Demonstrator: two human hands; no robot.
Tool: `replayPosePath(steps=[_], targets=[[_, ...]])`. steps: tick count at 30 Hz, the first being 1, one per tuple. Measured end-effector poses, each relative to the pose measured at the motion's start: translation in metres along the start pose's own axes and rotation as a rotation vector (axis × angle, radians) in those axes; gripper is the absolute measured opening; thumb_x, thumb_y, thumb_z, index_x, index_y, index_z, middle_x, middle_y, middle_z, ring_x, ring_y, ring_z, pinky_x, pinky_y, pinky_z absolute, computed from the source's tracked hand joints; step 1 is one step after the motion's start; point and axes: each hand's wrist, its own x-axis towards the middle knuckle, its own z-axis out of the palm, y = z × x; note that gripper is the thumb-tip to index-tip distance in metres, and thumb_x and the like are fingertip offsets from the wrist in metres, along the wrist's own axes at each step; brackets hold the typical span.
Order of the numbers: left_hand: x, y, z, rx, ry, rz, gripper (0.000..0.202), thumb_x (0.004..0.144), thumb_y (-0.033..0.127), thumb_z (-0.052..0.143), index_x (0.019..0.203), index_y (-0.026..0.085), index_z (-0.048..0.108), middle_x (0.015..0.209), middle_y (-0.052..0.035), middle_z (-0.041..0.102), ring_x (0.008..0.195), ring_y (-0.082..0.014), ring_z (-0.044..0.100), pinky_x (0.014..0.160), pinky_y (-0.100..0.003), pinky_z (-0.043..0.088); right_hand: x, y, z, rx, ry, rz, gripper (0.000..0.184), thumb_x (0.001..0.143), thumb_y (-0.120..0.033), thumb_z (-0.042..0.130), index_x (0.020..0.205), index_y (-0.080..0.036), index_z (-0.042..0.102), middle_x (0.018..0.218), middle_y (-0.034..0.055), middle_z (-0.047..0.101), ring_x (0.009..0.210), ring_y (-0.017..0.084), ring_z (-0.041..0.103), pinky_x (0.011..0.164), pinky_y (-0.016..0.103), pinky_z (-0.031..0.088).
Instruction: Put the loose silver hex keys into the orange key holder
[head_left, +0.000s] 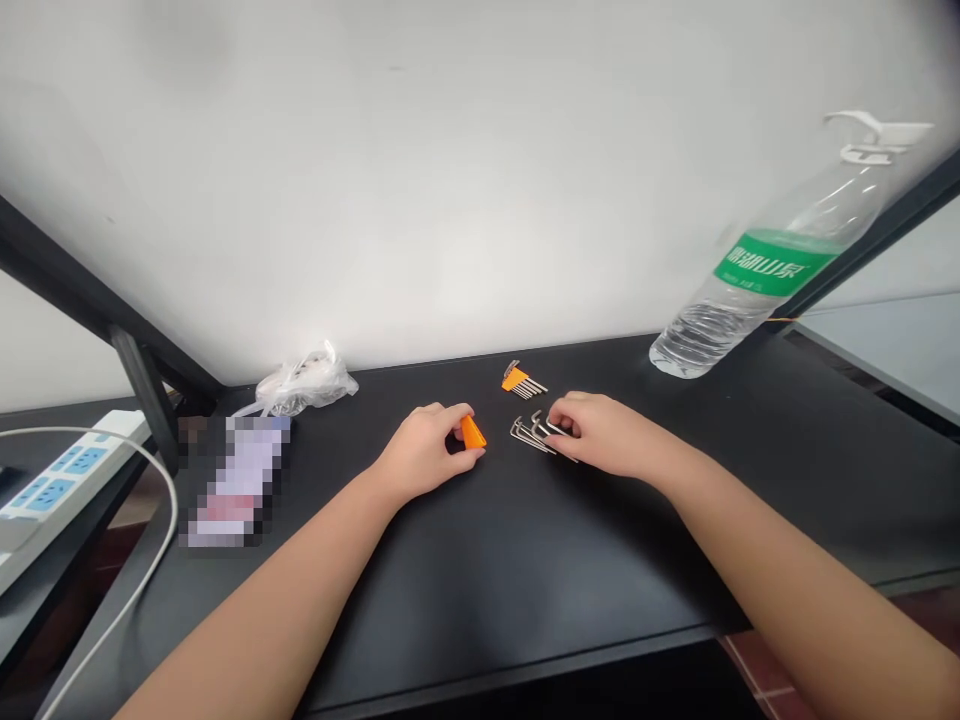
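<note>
An orange plastic hex key holder (472, 433) is pinched between the thumb and fingers of my left hand (431, 450), just above the black tabletop. To its right, several loose L-shaped metal hex keys (531, 434) lie in a loose cluster. My right hand (600, 432) is over the right end of this cluster, its fingers curled and closed on a hex key (556, 428); the fingers partly hide it. Behind the loose keys lies a second orange holder (514, 380) with a row of hex keys in it.
A tall water bottle (780, 262) with a green label stands at the back right. A crumpled clear plastic bag (307, 382) lies at the back left, near a blurred-out rectangular object (240, 480). Farther left are a white power strip (64, 475) and a white cable (174, 510).
</note>
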Motion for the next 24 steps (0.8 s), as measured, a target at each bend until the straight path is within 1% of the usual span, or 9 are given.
replayPosePath(steps=[4, 7, 11, 16, 19, 24], targets=[[0.001, -0.001, 0.001, 0.002, 0.003, 0.001, 0.028, 0.085, 0.038, 0.074, 0.108, 0.027, 0.062, 0.089, 0.0024, 0.070, 0.084, -0.0194, 0.063, 0.084, -0.035, 0.049, 0.000, -0.007, 0.000, -0.017, 0.000, -0.001, 0.014, 0.091, -0.034, 0.060, 0.087, -0.022, 0.065, 0.091, 0.0040, 0.067, 0.080, 0.019, 0.063, 0.068, 0.028, 0.041], [0.001, -0.001, 0.001, 0.005, 0.000, 0.003, 0.029, 0.084, 0.039, 0.074, 0.108, 0.027, 0.063, 0.089, 0.0025, 0.070, 0.083, -0.0194, 0.063, 0.084, -0.036, 0.050, -0.002, -0.009, -0.001, -0.072, 0.013, -0.003, 0.011, 0.090, -0.028, 0.057, 0.083, -0.022, 0.063, 0.088, 0.0030, 0.066, 0.078, 0.018, 0.062, 0.066, 0.028, 0.039], [0.001, -0.001, 0.001, 0.008, 0.002, -0.004, 0.029, 0.085, 0.040, 0.074, 0.109, 0.028, 0.062, 0.090, 0.0023, 0.070, 0.084, -0.0196, 0.063, 0.085, -0.036, 0.049, -0.005, -0.013, 0.001, -0.225, 0.030, -0.030, 0.014, 0.091, -0.025, 0.056, 0.079, -0.020, 0.061, 0.086, 0.0043, 0.065, 0.074, 0.017, 0.060, 0.064, 0.029, 0.036], [0.000, -0.001, 0.001, 0.009, 0.004, 0.008, 0.030, 0.084, 0.039, 0.074, 0.110, 0.028, 0.062, 0.091, 0.0025, 0.071, 0.085, -0.0200, 0.064, 0.087, -0.037, 0.049, -0.006, -0.017, 0.005, -0.397, 0.034, -0.003, 0.017, 0.092, -0.020, 0.052, 0.078, -0.018, 0.062, 0.085, 0.0072, 0.065, 0.069, 0.017, 0.059, 0.061, 0.031, 0.031], [0.000, -0.001, 0.000, 0.011, 0.005, 0.008, 0.031, 0.084, 0.040, 0.074, 0.111, 0.028, 0.062, 0.091, 0.0022, 0.071, 0.085, -0.0201, 0.065, 0.088, -0.038, 0.049, -0.004, -0.016, 0.004, -0.409, 0.024, 0.007, 0.019, 0.093, -0.019, 0.052, 0.078, -0.018, 0.063, 0.085, 0.0075, 0.065, 0.070, 0.018, 0.059, 0.062, 0.030, 0.031], [0.000, 0.000, 0.000, 0.012, -0.008, 0.002, 0.029, 0.085, 0.040, 0.073, 0.109, 0.028, 0.062, 0.091, 0.0022, 0.071, 0.086, -0.0205, 0.064, 0.086, -0.037, 0.049, -0.005, -0.013, 0.003, -0.419, 0.030, 0.032, 0.029, 0.098, -0.022, 0.048, 0.073, -0.018, 0.062, 0.083, 0.0076, 0.064, 0.068, 0.017, 0.059, 0.061, 0.030, 0.031]])
